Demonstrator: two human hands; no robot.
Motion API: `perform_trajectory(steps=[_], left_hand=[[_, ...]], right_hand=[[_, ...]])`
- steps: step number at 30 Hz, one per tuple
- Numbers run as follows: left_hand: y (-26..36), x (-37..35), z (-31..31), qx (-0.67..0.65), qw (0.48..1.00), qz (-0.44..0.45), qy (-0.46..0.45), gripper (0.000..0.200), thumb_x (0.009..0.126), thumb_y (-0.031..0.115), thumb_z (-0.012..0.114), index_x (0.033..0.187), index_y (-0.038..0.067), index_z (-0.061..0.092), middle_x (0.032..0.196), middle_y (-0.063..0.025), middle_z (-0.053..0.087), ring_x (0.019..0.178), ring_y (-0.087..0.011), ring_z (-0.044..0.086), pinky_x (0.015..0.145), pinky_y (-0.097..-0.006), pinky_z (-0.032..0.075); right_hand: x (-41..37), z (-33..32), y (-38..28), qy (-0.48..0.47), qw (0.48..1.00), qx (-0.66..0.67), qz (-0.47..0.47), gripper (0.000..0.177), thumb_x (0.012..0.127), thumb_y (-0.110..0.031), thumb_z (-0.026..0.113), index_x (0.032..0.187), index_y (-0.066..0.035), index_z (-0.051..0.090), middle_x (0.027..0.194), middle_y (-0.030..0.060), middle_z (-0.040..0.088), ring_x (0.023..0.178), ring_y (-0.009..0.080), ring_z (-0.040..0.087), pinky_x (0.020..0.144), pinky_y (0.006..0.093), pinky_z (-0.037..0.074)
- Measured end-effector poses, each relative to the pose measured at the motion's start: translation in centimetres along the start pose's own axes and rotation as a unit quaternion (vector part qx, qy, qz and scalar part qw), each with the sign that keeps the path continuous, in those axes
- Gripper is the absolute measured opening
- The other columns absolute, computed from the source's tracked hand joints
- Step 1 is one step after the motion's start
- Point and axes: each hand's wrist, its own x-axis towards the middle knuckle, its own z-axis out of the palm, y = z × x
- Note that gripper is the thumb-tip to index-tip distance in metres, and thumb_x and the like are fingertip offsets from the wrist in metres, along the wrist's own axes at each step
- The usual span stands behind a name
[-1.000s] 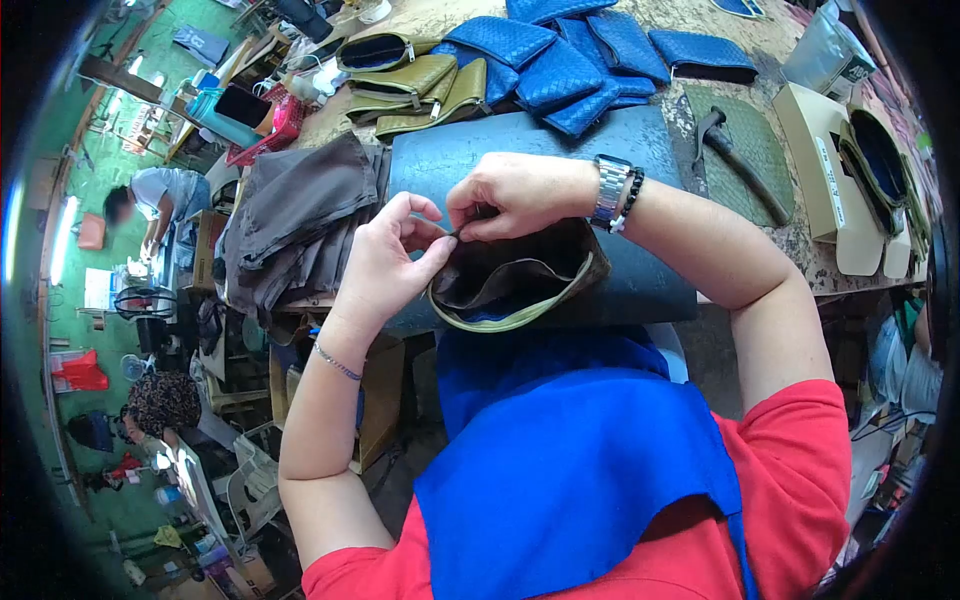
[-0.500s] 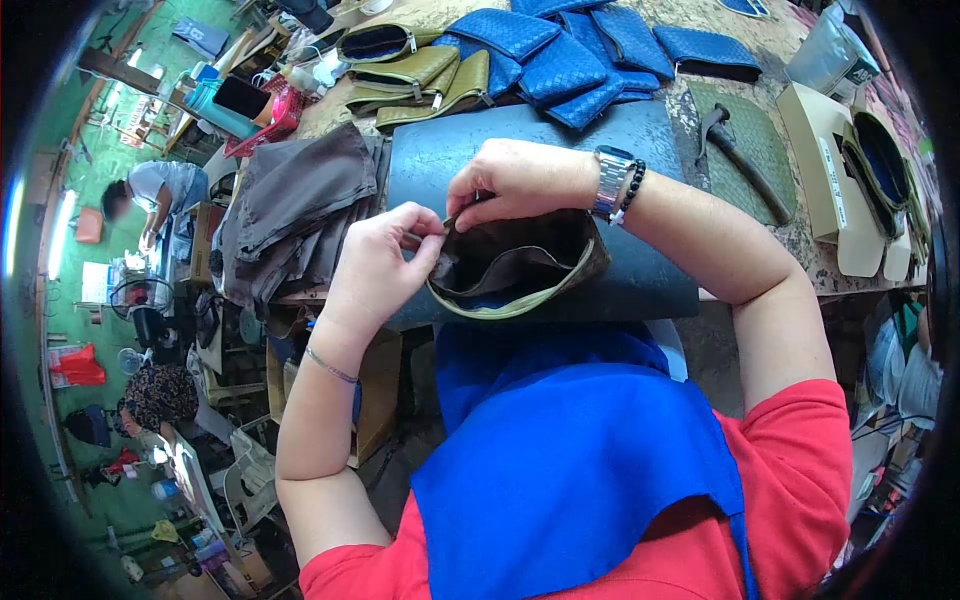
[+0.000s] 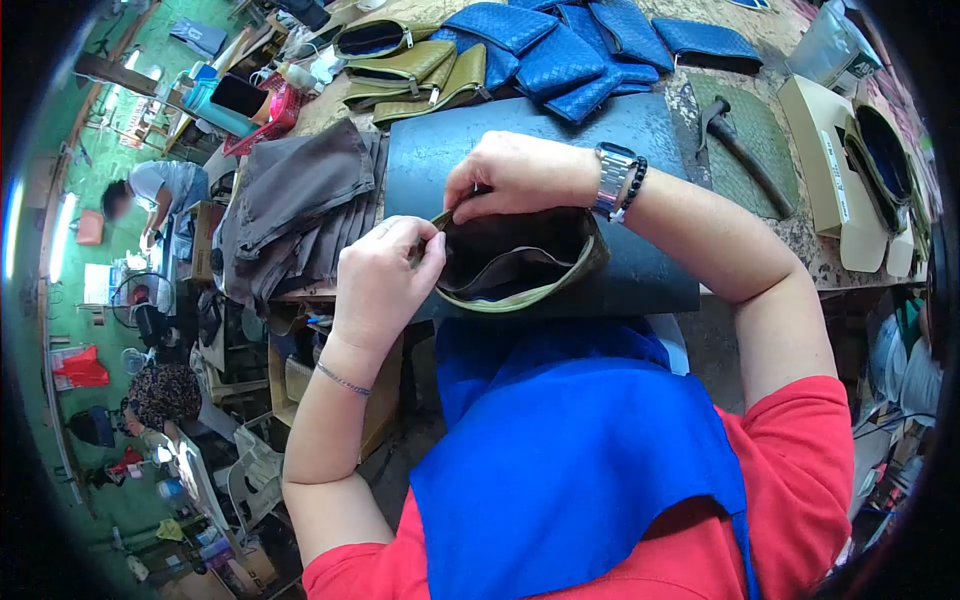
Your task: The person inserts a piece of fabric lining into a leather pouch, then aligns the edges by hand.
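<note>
At left hand [image 3: 383, 280] and right hand [image 3: 520, 178], an open pouch [image 3: 515, 272], box lettering [image 3: 835, 178] illegible.

Pretty bright shot overall, with a white glowing tube light [image 3: 63, 238] off left, soft sheen on the dark flat work mat [image 3: 640, 150], and heavy fisheye bending toward black edges.

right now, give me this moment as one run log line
left hand: pinching pouch rim | right hand: gripping same rim | pouch: open, over dark mat | hammer: lying right

Blue woven-pattern pouches [image 3: 558, 62], red shirt [image 3: 780, 470], bright-blue apron [image 3: 570, 460]
</note>
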Motion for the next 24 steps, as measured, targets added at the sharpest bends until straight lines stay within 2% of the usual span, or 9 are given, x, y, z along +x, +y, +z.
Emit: perform_trajectory(steps=[6, 12, 16, 21, 24], left_hand=[[0.1, -0.3, 0.4, -0.108, 0.986, -0.126, 0.018, 0.010, 0.082, 0.010, 0.072, 0.079, 0.002, 0.067, 0.071, -0.0094, 0.069, 0.063, -0.0177, 0.070, 0.059, -0.0290, 0.053], [0.1, -0.5, 0.6, -0.142, 0.978, -0.149, 0.017, 0.010, 0.082, 0.008, 0.072, 0.079, 0.001, 0.066, 0.070, -0.0079, 0.069, 0.066, -0.0145, 0.070, 0.061, -0.0272, 0.053], [-0.3, -0.7, 0.8, -0.170, 0.973, -0.154, 0.023, 0.011, 0.082, 0.007, 0.072, 0.086, 0.002, 0.062, 0.072, -0.0076, 0.070, 0.069, -0.0144, 0.071, 0.063, -0.0275, 0.054], [-0.4, -0.6, 1.0, -0.181, 0.972, -0.145, 0.041, 0.023, 0.081, 0.006, 0.071, 0.100, 0.006, 0.058, 0.075, -0.0066, 0.072, 0.068, -0.0150, 0.071, 0.064, -0.0281, 0.053], [0.0, -0.1, 0.5, -0.177, 0.974, -0.142, 0.023, 0.026, 0.080, 0.006, 0.071, 0.103, 0.008, 0.058, 0.076, -0.0060, 0.072, 0.067, -0.0162, 0.070, 0.063, -0.0284, 0.053]], right_hand=[[-0.1, 0.1, -0.2, 0.001, 1.000, 0.015, 0.005, 0.018, 0.088, -0.021, 0.069, 0.097, -0.007, 0.073, 0.085, 0.0134, 0.072, 0.076, 0.0278, 0.070, 0.070, 0.0357, 0.054], [0.0, 0.3, -0.3, -0.002, 1.000, -0.008, -0.017, 0.016, 0.087, -0.020, 0.069, 0.094, -0.007, 0.072, 0.081, 0.0128, 0.071, 0.073, 0.0278, 0.069, 0.068, 0.0363, 0.053], [-0.1, 0.2, -0.4, -0.006, 1.000, 0.007, -0.002, 0.016, 0.086, -0.021, 0.069, 0.095, -0.007, 0.072, 0.081, 0.0131, 0.071, 0.073, 0.0277, 0.069, 0.068, 0.0365, 0.053], [0.0, 0.2, -0.5, -0.010, 1.000, 0.008, 0.007, 0.016, 0.087, -0.021, 0.069, 0.096, -0.008, 0.072, 0.081, 0.0136, 0.071, 0.074, 0.0283, 0.069, 0.069, 0.0373, 0.053], [0.1, 0.7, -0.5, 0.017, 0.999, 0.025, -0.033, 0.017, 0.087, -0.022, 0.069, 0.098, -0.009, 0.072, 0.082, 0.0140, 0.071, 0.075, 0.0296, 0.069, 0.069, 0.0382, 0.053]])
